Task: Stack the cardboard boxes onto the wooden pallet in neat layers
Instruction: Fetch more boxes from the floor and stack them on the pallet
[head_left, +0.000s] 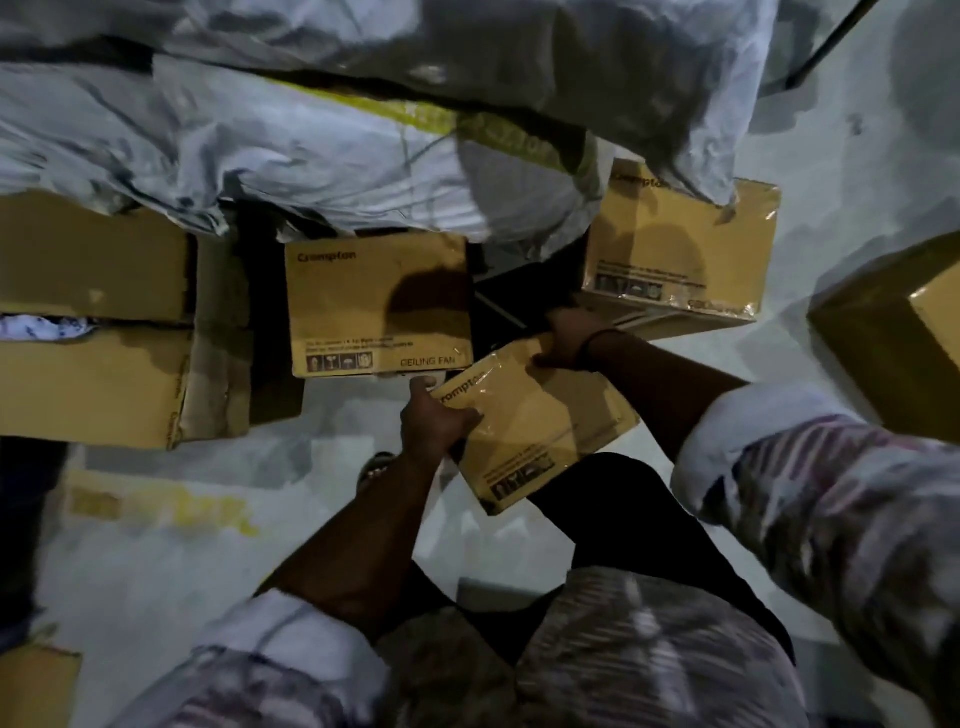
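I hold a brown ceiling-fan cardboard box (535, 421) tilted above the floor in front of my legs. My left hand (434, 421) grips its near left corner, fingers curled over the edge. My right hand (569, 338) grips its far right corner. Just beyond it lies another box marked CEILING FAN (379, 304), flat. A third box of the same kind (680, 249) lies to the right. Between these two is a dark gap (514, 296). No wooden pallet is plainly visible.
Large grey-white sacks (291, 130) lie piled behind the boxes. Two bigger cartons (93, 322) sit at the left, another carton (904, 332) at the right edge. The pale floor (156, 561) carries yellow marks. My dark trousers and sandal are below the held box.
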